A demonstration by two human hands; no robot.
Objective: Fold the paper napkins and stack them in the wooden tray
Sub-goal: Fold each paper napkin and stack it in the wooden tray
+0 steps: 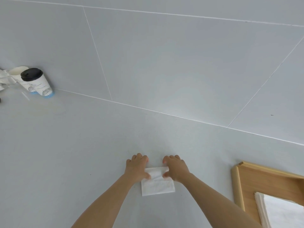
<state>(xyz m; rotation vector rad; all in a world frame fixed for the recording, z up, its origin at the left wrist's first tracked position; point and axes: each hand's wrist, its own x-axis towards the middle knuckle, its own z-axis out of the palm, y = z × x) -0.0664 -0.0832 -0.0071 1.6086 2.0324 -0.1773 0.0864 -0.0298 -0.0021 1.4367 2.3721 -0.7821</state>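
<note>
A white paper napkin (157, 184) lies folded on the grey table in front of me. My left hand (137, 167) presses on its far left corner, thumb on the paper and fingers spread past its far edge. My right hand (176, 167) does the same on the far right corner. The far part of the napkin between my thumbs looks doubled over. At the right edge stands the wooden tray (243, 183), with a stack of white napkins (279, 211) inside it, partly cut off by the frame.
Two paper cups (35, 83), one with a black lid, stand at the far left against the grey tiled wall (164, 55), next to some crumpled clear wrapping (5, 79). The grey table (65, 153) runs from there to the tray.
</note>
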